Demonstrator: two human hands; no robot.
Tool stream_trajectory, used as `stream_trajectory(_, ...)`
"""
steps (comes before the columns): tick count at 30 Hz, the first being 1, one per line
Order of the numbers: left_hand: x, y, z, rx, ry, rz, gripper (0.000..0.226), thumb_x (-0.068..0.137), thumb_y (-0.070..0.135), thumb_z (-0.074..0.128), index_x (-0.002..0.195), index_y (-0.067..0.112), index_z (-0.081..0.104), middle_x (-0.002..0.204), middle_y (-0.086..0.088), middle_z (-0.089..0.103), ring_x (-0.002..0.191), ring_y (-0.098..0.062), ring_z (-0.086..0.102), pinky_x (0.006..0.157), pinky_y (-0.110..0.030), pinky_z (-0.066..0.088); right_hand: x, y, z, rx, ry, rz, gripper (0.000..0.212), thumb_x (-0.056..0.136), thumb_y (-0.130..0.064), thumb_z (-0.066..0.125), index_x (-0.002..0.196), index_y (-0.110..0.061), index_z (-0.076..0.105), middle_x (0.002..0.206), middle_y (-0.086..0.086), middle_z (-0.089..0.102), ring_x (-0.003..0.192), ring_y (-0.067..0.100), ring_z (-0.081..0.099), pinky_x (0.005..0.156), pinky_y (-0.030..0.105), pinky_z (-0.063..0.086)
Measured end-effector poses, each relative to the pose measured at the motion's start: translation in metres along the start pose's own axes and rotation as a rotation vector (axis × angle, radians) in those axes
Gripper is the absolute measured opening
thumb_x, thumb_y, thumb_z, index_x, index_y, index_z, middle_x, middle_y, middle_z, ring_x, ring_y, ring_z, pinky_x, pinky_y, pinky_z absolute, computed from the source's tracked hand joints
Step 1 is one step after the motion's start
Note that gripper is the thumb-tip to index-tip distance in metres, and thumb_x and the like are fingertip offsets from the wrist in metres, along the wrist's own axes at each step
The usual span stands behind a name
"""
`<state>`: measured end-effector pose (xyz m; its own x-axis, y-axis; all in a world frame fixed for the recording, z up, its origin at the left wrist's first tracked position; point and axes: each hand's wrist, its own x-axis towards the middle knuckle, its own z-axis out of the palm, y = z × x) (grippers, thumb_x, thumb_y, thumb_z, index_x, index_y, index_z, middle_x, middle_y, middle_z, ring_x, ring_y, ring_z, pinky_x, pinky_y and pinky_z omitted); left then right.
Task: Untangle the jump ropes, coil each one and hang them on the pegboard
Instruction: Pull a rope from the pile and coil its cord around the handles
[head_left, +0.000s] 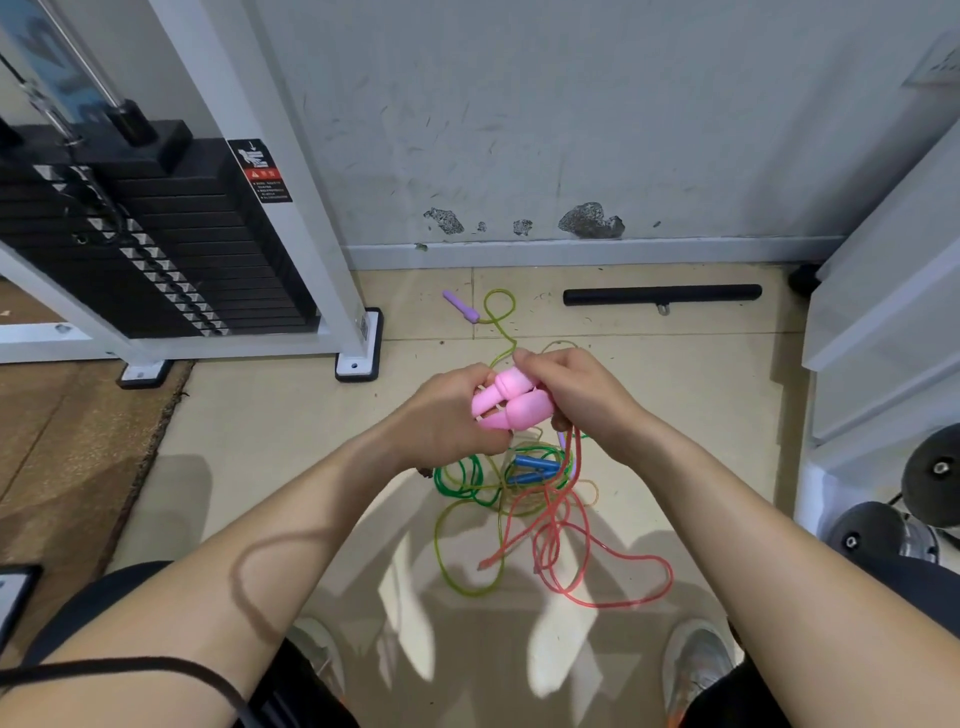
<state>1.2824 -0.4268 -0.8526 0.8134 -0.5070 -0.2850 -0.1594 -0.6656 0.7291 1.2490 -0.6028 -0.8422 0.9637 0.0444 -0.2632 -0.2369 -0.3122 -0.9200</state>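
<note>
Two pink handles (511, 402) lie side by side between my hands, above the floor. My left hand (447, 413) grips their narrow ends and my right hand (576, 395) grips their thick ends. A red rope (582, 551) hangs from my right hand and loops over the tiles. Below lies a tangle of a green rope (460, 480), a yellow-green rope (452, 561) and blue handles (535, 467). A purple handle (461, 305) rests farther away by the wall, joined to the yellow-green rope. No pegboard is in sight.
A weight-stack machine (156, 249) with a white frame stands at the left, its foot (358, 358) near the ropes. A black bar (662, 294) lies by the wall. White shelving (883, 322) and dumbbells (883, 525) are at the right. My shoes (696, 670) are at the bottom.
</note>
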Motion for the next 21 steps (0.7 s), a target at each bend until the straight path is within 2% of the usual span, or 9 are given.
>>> stream_trajectory(2, -0.002, 0.004, -0.001, -0.184, -0.109, -0.052, 0.030, 0.079, 0.018, 0.080, 0.097, 0.019, 0.056, 0.082, -0.004, 0.069, 0.062, -0.018, 0.068, 0.054, -0.031, 0.051, 0.003, 0.001, -0.001, 0.000, 0.061, -0.015, 0.052, 0.103, -0.042, 0.049, 0.060, -0.020, 0.066, 0.046, -0.010, 0.055, 0.041, 0.000, 0.043, 0.052, 0.022, 0.033)
stream_trajectory(3, -0.003, 0.005, -0.002, -0.252, -0.167, -0.057, 0.030, 0.080, 0.020, 0.080, 0.099, 0.018, 0.057, 0.083, -0.005, 0.069, 0.064, -0.020, 0.070, 0.059, -0.040, 0.055, 0.005, 0.003, -0.002, 0.001, 0.100, -0.027, 0.049, 0.103, -0.045, 0.050, 0.065, -0.017, 0.061, 0.047, -0.011, 0.052, 0.041, -0.001, 0.043, 0.053, 0.024, 0.031)
stream_trajectory(6, -0.006, 0.006, -0.003, -0.342, -0.269, -0.018, 0.022, 0.086, 0.022, 0.076, 0.098, 0.017, 0.058, 0.077, -0.003, 0.065, 0.064, -0.026, 0.065, 0.066, -0.055, 0.053, 0.009, 0.008, -0.004, -0.027, 0.166, -0.054, 0.055, 0.100, -0.055, 0.049, 0.074, -0.007, 0.059, 0.056, -0.008, 0.046, 0.045, 0.003, 0.040, 0.056, 0.027, 0.031)
stream_trajectory(9, -0.009, 0.009, -0.003, -0.422, -0.305, -0.011, 0.024, 0.083, 0.028, 0.073, 0.098, 0.018, 0.058, 0.081, -0.006, 0.061, 0.064, -0.030, 0.065, 0.073, -0.067, 0.052, 0.010, 0.010, -0.007, -0.052, 0.192, -0.089, 0.062, 0.097, -0.059, 0.050, 0.080, -0.001, 0.060, 0.059, -0.003, 0.046, 0.050, 0.008, 0.041, 0.059, 0.029, 0.032)
stream_trajectory(11, -0.011, 0.011, -0.002, -0.427, -0.314, -0.016, 0.022, 0.082, 0.032, 0.072, 0.094, 0.021, 0.058, 0.078, -0.003, 0.060, 0.061, -0.029, 0.066, 0.068, -0.062, 0.053, 0.011, 0.011, -0.008, -0.049, 0.194, -0.100, 0.064, 0.097, -0.060, 0.049, 0.079, 0.001, 0.058, 0.060, 0.000, 0.045, 0.052, 0.012, 0.041, 0.061, 0.031, 0.032)
stream_trajectory(14, -0.013, 0.014, 0.001, -0.430, -0.300, 0.001, 0.022, 0.084, 0.031, 0.071, 0.092, 0.016, 0.056, 0.069, 0.000, 0.056, 0.053, -0.025, 0.058, 0.059, -0.040, 0.052, 0.011, 0.012, -0.009, -0.022, 0.170, -0.105, 0.064, 0.098, -0.057, 0.050, 0.078, 0.003, 0.054, 0.061, 0.001, 0.045, 0.052, 0.013, 0.040, 0.060, 0.032, 0.032)
stream_trajectory(17, -0.012, 0.012, 0.001, -0.419, -0.266, 0.005, 0.021, 0.091, 0.023, 0.071, 0.097, 0.010, 0.056, 0.067, -0.001, 0.055, 0.049, -0.025, 0.053, 0.057, -0.039, 0.049, 0.009, 0.010, -0.016, 0.007, 0.090, -0.112, 0.048, 0.100, -0.046, 0.053, 0.077, -0.005, 0.058, 0.057, -0.009, 0.045, 0.051, 0.006, 0.041, 0.058, 0.027, 0.033)
stream_trajectory(19, -0.012, 0.009, 0.000, -0.410, -0.238, -0.006, 0.022, 0.093, 0.021, 0.070, 0.100, 0.007, 0.055, 0.067, 0.000, 0.056, 0.048, -0.025, 0.052, 0.056, -0.038, 0.047, 0.006, 0.008, -0.022, 0.067, 0.001, -0.116, 0.036, 0.101, -0.035, 0.055, 0.088, -0.002, 0.063, 0.057, -0.015, 0.047, 0.051, 0.001, 0.041, 0.056, 0.019, 0.034)
stream_trajectory(21, -0.013, 0.007, -0.001, -0.403, -0.227, 0.004, 0.018, 0.093, 0.021, 0.071, 0.096, 0.011, 0.056, 0.071, -0.003, 0.057, 0.047, -0.024, 0.052, 0.054, -0.035, 0.046, 0.002, 0.006, -0.026, 0.106, -0.096, -0.116, 0.028, 0.098, -0.027, 0.062, 0.103, 0.000, 0.066, 0.059, -0.016, 0.054, 0.053, -0.002, 0.045, 0.053, 0.012, 0.035)
